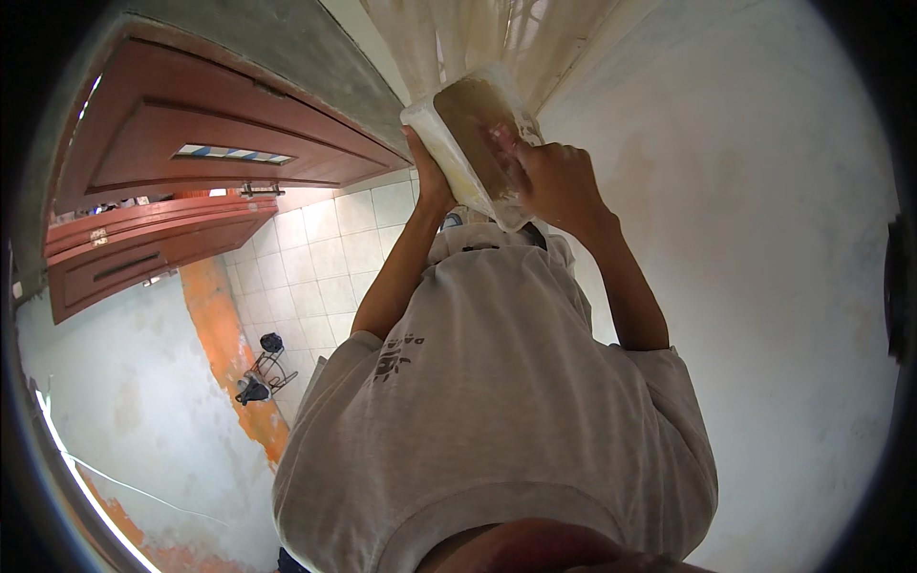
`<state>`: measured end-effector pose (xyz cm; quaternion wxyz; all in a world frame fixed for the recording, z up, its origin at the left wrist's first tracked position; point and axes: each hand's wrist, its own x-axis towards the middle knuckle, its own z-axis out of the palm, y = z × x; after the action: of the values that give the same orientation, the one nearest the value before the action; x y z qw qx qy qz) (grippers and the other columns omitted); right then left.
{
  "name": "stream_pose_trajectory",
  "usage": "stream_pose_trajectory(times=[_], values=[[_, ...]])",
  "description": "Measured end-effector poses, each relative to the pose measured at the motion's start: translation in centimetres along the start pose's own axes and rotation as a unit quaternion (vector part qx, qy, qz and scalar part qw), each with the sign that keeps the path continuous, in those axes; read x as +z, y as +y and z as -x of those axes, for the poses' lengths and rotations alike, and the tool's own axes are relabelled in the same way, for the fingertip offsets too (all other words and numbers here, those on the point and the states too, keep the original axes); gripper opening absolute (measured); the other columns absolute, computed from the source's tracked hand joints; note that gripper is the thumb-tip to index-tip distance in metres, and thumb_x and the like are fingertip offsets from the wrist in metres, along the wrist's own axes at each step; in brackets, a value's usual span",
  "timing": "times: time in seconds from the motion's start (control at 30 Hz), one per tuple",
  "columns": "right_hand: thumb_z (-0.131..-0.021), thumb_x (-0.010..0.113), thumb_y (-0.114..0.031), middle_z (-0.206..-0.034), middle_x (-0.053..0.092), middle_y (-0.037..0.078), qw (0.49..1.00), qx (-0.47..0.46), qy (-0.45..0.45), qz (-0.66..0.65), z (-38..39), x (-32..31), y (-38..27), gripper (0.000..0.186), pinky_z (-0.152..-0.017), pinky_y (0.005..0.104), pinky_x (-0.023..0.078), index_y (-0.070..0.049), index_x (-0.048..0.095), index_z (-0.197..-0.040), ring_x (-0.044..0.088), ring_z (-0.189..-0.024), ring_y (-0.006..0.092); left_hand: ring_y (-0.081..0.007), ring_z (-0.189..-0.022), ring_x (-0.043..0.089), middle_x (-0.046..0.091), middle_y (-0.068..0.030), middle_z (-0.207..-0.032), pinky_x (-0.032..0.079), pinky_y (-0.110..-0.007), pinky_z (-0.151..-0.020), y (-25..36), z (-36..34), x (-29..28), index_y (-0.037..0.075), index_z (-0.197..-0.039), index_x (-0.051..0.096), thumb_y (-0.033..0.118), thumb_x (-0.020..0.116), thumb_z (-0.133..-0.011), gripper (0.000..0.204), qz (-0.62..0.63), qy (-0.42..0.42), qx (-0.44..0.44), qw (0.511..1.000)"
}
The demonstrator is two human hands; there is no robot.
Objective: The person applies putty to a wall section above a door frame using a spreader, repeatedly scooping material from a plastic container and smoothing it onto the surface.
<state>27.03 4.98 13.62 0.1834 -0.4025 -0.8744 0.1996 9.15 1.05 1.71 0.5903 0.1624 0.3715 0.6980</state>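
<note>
Although part of the grip was hidden, a white tub (444,153) was found held up between the person's two hands, tilted, with a pale curtain (478,33) beyond it. The left hand (433,181) supported the tub's left side, what appeared to be its thumb lying along the outer wall; its fingers were judged to be closed about that side, though most were out of sight. The right hand (561,181) was at the opposite side, knuckles bent, fingertips turned toward the brown area (466,119) within the white edges. How far those fingers were spread, and whether they gripped the rim, a tool or nothing, could not be determined. Nor was it clear whether the brown area was the tub's inside or a separate flat piece.

The step in hand was assessed as working at the brown area with the right hand while the left steadied the tub. The next move was judged to call for a firm left hold, an even tilt, and light right-hand pressure, lest the tub be pushed from the supporting hand. A pale wall (726,239) stood to the right.
</note>
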Motion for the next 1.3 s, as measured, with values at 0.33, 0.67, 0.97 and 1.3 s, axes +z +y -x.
stream_pose_trajectory(times=[0.33,0.67,0.97,1.3], values=[[-0.096,0.069,-0.026,-0.058,0.058,0.020,0.986,0.055,0.094,-0.129,-0.4,-2.3,-0.4,0.034,-0.058,0.0488,0.048,0.001,0.064,-0.075,0.059,-0.053,0.0382,-0.0293,-0.139,0.052,0.049,-0.0135,-0.155,0.045,-0.046,-0.116,-1.5,-0.7,-0.1,0.013,-0.162,0.033,0.084,0.019,-0.097,0.097,0.036,0.016,-0.013,0.999],[-0.103,0.068,-0.034,-0.060,0.061,0.008,0.950,0.109,0.018,-0.292,-2.0,-1.1,1.8,0.039,-0.053,0.0334,0.044,-0.001,0.067,-0.084,0.054,-0.053,0.0135,-0.0300,-0.143,0.046,0.044,-0.0130,-0.159,0.042,-0.045,-0.119,-1.5,-1.4,-2.8,0.013,-0.163,0.030,0.080,0.022,-0.101,0.091,0.073,0.003,-0.007,0.997],[-0.102,0.072,-0.031,-0.070,0.059,-0.002,0.876,0.128,0.058,-0.461,-3.5,-0.5,0.6,0.033,-0.056,0.0254,0.040,0.000,0.069,-0.092,0.048,-0.062,0.0040,-0.0288,-0.137,0.053,0.051,-0.0133,-0.152,0.047,-0.045,-0.114,1.7,0.2,-3.0,0.010,-0.160,0.036,0.073,0.026,-0.105,0.084,0.059,0.041,0.058,0.996],[-0.101,0.073,-0.027,-0.067,0.064,0.000,0.941,0.034,0.042,-0.333,-3.9,-0.2,-2.4,0.029,-0.054,0.0262,0.042,0.001,0.070,-0.095,0.051,-0.058,0.0042,-0.0291,-0.136,0.054,0.051,-0.0153,-0.153,0.048,-0.044,-0.113,3.0,1.6,-4.5,0.008,-0.160,0.035,0.073,0.026,-0.105,0.086,0.108,0.060,0.067,0.990]])
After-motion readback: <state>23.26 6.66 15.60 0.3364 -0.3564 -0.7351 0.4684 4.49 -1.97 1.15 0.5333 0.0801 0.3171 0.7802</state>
